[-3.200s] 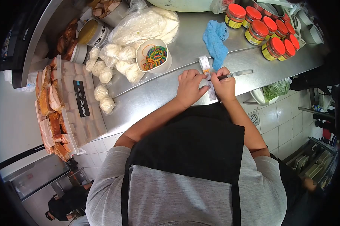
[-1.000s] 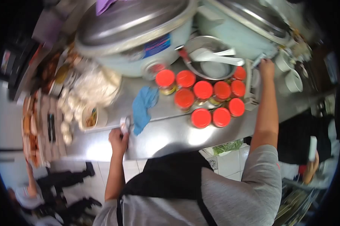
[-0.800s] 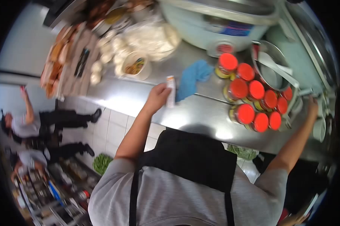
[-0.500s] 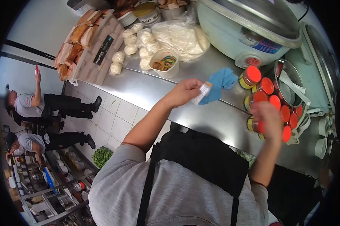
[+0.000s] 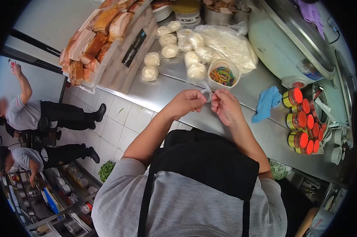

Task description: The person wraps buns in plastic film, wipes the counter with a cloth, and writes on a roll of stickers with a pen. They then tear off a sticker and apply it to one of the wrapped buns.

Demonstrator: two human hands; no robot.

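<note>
My left hand point(image 5: 187, 103) holds a small white roll, perhaps of labels or tape point(image 5: 206, 94), over the front edge of the steel counter point(image 5: 162, 93). Close beside it, my right hand point(image 5: 225, 106) pinches at the roll's right side; what its fingertips hold is too small to make out. Just behind both hands stands a white tub point(image 5: 224, 73) with coloured rubber bands. Wrapped white balls point(image 5: 169, 51) lie behind and to the left. To the right are a crumpled blue cloth point(image 5: 267, 103) and several red-lidded jars point(image 5: 298, 119).
A clear bin point(image 5: 123, 67) of meat pieces stands at the back left. A large rice cooker point(image 5: 289, 43) fills the back right, beside a metal pot point(image 5: 320, 100). Two people point(image 5: 24, 112) are across the tiled floor at the left.
My right hand has moved left from the jars to meet my left hand. The white item is now away from the blue cloth. The view has shifted, and the distant people have moved slightly.
</note>
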